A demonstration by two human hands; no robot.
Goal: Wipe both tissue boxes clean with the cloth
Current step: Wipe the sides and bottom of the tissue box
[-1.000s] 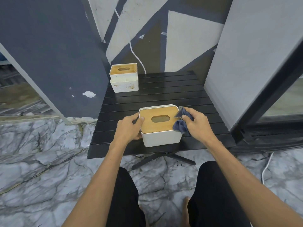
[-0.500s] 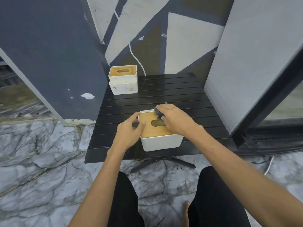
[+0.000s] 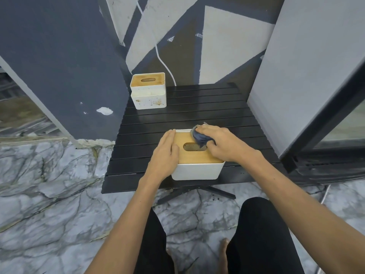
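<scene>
Far left on the black slatted table we are seeing the second tissue box sitting by the wall, brown stains showing on its white front. Nearer, at the table's near edge, the left hand is lying flat and open against the left side of the near tissue box, steadying it. Moving right, the right hand is clutching the grey cloth, bunched, pressing it onto the far right part of the wooden lid, just beside the slot.

White tissue boxes, tan lids; blue-grey cloth; black slatted table.
</scene>
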